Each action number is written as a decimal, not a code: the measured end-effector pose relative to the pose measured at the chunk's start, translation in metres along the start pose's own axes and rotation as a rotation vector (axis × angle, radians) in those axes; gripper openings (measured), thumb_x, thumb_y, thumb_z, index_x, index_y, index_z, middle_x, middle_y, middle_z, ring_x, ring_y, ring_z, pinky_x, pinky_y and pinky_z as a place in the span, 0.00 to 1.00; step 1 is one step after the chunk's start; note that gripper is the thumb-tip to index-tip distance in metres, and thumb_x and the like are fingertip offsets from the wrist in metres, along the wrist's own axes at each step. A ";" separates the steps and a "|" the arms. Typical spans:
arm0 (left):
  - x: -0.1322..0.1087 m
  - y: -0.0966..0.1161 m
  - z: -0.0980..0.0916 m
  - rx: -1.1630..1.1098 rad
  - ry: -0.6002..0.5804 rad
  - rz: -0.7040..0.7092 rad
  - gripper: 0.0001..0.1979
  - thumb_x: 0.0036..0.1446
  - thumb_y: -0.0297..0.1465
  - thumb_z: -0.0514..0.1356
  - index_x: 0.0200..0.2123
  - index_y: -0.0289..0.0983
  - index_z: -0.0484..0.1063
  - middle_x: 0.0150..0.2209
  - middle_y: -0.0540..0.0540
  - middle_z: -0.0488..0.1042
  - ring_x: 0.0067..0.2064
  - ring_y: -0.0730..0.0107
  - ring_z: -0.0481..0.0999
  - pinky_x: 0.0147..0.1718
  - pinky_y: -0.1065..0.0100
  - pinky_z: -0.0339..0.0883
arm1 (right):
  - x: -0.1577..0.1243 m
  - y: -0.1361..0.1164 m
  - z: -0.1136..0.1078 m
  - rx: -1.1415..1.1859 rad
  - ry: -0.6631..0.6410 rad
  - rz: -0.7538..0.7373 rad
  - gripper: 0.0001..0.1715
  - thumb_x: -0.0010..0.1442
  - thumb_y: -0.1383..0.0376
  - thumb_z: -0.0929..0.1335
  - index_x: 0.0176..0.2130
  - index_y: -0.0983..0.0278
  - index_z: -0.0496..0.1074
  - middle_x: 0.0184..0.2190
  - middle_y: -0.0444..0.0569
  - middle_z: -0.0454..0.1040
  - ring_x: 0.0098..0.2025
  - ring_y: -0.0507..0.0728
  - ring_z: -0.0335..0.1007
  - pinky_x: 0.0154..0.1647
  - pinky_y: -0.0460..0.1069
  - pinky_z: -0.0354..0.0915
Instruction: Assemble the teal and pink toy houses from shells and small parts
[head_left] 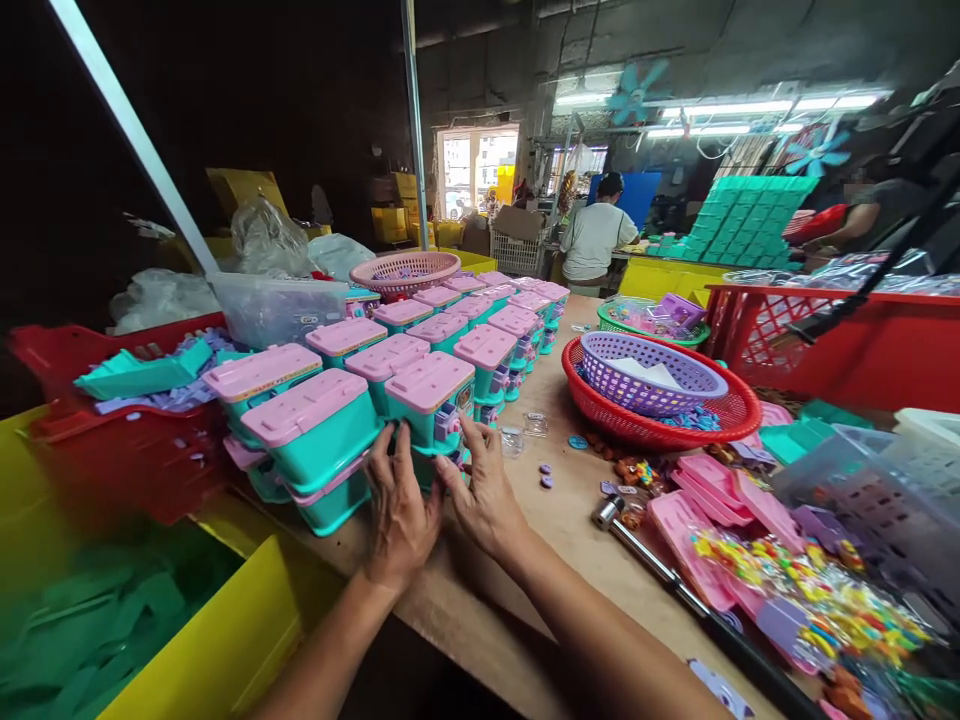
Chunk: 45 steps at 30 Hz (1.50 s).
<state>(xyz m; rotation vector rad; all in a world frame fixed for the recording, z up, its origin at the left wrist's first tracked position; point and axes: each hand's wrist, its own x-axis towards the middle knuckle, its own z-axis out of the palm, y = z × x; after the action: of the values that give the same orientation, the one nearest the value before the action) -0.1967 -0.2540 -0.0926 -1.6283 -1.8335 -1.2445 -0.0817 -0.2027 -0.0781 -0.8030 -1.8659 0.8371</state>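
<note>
Both my hands rest at the near end of long stacked rows of teal toy boxes with pink lids (442, 330). My left hand (399, 510) has its fingers spread against the front of the nearest stacked teal box (427, 405). My right hand (484, 490) touches the same box from the right, fingers stretched out to its front face. Neither hand grips anything. Another teal box with a pink lid (315, 430) sits just left of my left hand.
A purple basket (649, 375) sits inside a red basket (660, 425) on the wooden table (570, 540). Pink lids (705, 480), a hammer (630, 530), sticker sheets and small parts lie at right. Red crates (120, 440) and yellow bins (217, 640) stand left. A person works in the background.
</note>
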 end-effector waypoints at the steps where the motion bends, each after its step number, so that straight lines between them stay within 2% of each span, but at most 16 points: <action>1: -0.001 0.000 0.000 0.002 -0.003 0.006 0.36 0.65 0.43 0.53 0.69 0.30 0.47 0.63 0.25 0.55 0.64 0.42 0.57 0.60 0.42 0.56 | -0.002 0.001 0.000 0.002 0.007 0.015 0.36 0.66 0.57 0.64 0.69 0.59 0.51 0.57 0.57 0.56 0.62 0.61 0.57 0.65 0.60 0.60; 6: -0.006 -0.004 0.002 -0.004 -0.023 0.043 0.33 0.67 0.39 0.50 0.69 0.31 0.45 0.63 0.24 0.54 0.64 0.41 0.57 0.60 0.40 0.56 | -0.009 0.001 0.009 -0.056 -0.003 0.016 0.37 0.67 0.57 0.63 0.69 0.58 0.48 0.59 0.57 0.57 0.64 0.62 0.55 0.66 0.61 0.57; 9: -0.007 -0.007 0.005 -0.008 -0.030 0.054 0.31 0.68 0.36 0.48 0.70 0.32 0.44 0.64 0.25 0.53 0.64 0.41 0.57 0.59 0.40 0.56 | -0.008 -0.002 0.014 -0.075 -0.032 0.046 0.40 0.65 0.58 0.65 0.70 0.61 0.47 0.60 0.60 0.55 0.64 0.63 0.55 0.66 0.61 0.58; 15: -0.008 -0.006 0.004 -0.037 0.016 0.101 0.36 0.64 0.38 0.54 0.70 0.30 0.46 0.64 0.24 0.53 0.65 0.39 0.55 0.62 0.40 0.54 | -0.009 -0.008 0.009 -0.085 -0.083 0.117 0.39 0.66 0.55 0.64 0.69 0.63 0.48 0.61 0.60 0.54 0.66 0.62 0.52 0.67 0.59 0.56; 18: -0.007 -0.003 -0.002 -0.071 0.046 0.114 0.40 0.60 0.38 0.60 0.70 0.30 0.47 0.65 0.25 0.52 0.66 0.40 0.55 0.63 0.41 0.53 | -0.013 -0.011 -0.004 -0.174 -0.091 0.109 0.41 0.66 0.54 0.65 0.69 0.64 0.46 0.62 0.61 0.55 0.65 0.62 0.53 0.65 0.60 0.59; 20: -0.007 -0.001 -0.005 -0.080 0.082 0.144 0.43 0.57 0.36 0.64 0.69 0.32 0.48 0.64 0.26 0.53 0.66 0.40 0.55 0.63 0.41 0.54 | -0.017 -0.009 -0.018 -0.306 -0.101 0.055 0.39 0.65 0.55 0.65 0.68 0.63 0.50 0.61 0.60 0.58 0.63 0.63 0.56 0.62 0.60 0.62; 22: -0.008 0.003 -0.007 -0.082 0.105 0.181 0.44 0.54 0.33 0.66 0.69 0.34 0.50 0.64 0.27 0.55 0.66 0.40 0.57 0.63 0.40 0.54 | -0.022 -0.004 -0.033 -0.498 -0.162 -0.029 0.30 0.65 0.56 0.66 0.62 0.64 0.60 0.58 0.60 0.62 0.59 0.65 0.59 0.58 0.62 0.64; 24: -0.011 0.009 -0.008 -0.103 0.093 0.214 0.43 0.53 0.31 0.67 0.68 0.34 0.52 0.64 0.27 0.56 0.65 0.39 0.57 0.63 0.40 0.55 | -0.028 0.006 -0.048 -0.695 -0.269 -0.095 0.17 0.66 0.59 0.64 0.51 0.64 0.70 0.53 0.59 0.68 0.55 0.65 0.62 0.56 0.66 0.63; 27: -0.015 0.023 -0.008 -0.163 0.002 0.284 0.36 0.54 0.30 0.66 0.65 0.35 0.58 0.62 0.28 0.58 0.64 0.41 0.60 0.61 0.42 0.58 | -0.037 0.023 -0.068 -0.841 -0.382 -0.143 0.12 0.68 0.66 0.60 0.44 0.64 0.72 0.45 0.56 0.73 0.50 0.63 0.66 0.59 0.71 0.57; 29: -0.015 0.034 -0.004 -0.196 -0.143 0.376 0.30 0.57 0.30 0.63 0.62 0.36 0.62 0.59 0.31 0.64 0.61 0.45 0.64 0.59 0.44 0.61 | -0.040 0.031 -0.082 -0.868 -0.384 -0.177 0.12 0.68 0.69 0.61 0.43 0.64 0.72 0.43 0.55 0.74 0.49 0.62 0.67 0.62 0.72 0.53; 32: -0.008 0.048 0.015 -0.210 -0.393 0.509 0.25 0.61 0.32 0.59 0.61 0.37 0.61 0.57 0.33 0.67 0.61 0.49 0.66 0.59 0.46 0.62 | -0.041 0.031 -0.108 -0.931 -0.321 -0.178 0.11 0.65 0.72 0.63 0.42 0.66 0.74 0.43 0.56 0.76 0.51 0.63 0.67 0.64 0.69 0.52; 35: 0.007 0.055 0.050 -0.175 -0.453 0.527 0.28 0.63 0.37 0.57 0.64 0.36 0.59 0.63 0.32 0.62 0.64 0.47 0.61 0.60 0.44 0.60 | -0.055 0.013 -0.142 -0.983 -0.245 -0.113 0.14 0.65 0.71 0.63 0.49 0.66 0.73 0.47 0.59 0.75 0.55 0.65 0.66 0.64 0.69 0.51; 37: 0.018 0.055 0.078 -0.141 -0.438 0.505 0.30 0.63 0.40 0.55 0.64 0.32 0.59 0.65 0.28 0.58 0.66 0.42 0.58 0.61 0.41 0.57 | -0.077 -0.005 -0.164 -0.976 -0.193 -0.054 0.19 0.65 0.64 0.66 0.55 0.64 0.70 0.53 0.60 0.72 0.59 0.67 0.63 0.64 0.70 0.50; 40: 0.029 0.056 0.119 -0.062 -0.501 0.429 0.35 0.63 0.45 0.51 0.65 0.27 0.59 0.66 0.24 0.56 0.68 0.33 0.51 0.60 0.35 0.54 | -0.126 -0.022 -0.185 -0.955 -0.109 0.069 0.34 0.61 0.54 0.70 0.63 0.58 0.63 0.65 0.60 0.61 0.67 0.71 0.53 0.66 0.73 0.42; 43: 0.034 0.061 0.147 0.031 -0.617 0.353 0.37 0.62 0.50 0.49 0.66 0.31 0.58 0.66 0.25 0.57 0.67 0.27 0.52 0.59 0.32 0.52 | -0.171 -0.019 -0.190 -0.989 -0.077 0.160 0.44 0.57 0.47 0.71 0.67 0.54 0.58 0.71 0.58 0.48 0.71 0.73 0.41 0.67 0.76 0.34; 45: 0.035 0.069 0.158 0.049 -0.651 0.327 0.38 0.62 0.52 0.48 0.66 0.32 0.59 0.64 0.27 0.61 0.64 0.27 0.57 0.57 0.32 0.53 | -0.188 -0.009 -0.191 -1.006 -0.068 0.201 0.45 0.57 0.44 0.70 0.67 0.53 0.58 0.72 0.57 0.45 0.72 0.74 0.39 0.66 0.77 0.34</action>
<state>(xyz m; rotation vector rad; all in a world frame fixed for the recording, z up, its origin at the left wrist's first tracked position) -0.0998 -0.1107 -0.1245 -2.3748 -1.7887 -0.5547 0.1608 -0.3166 -0.0901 -1.5914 -2.2731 -0.0399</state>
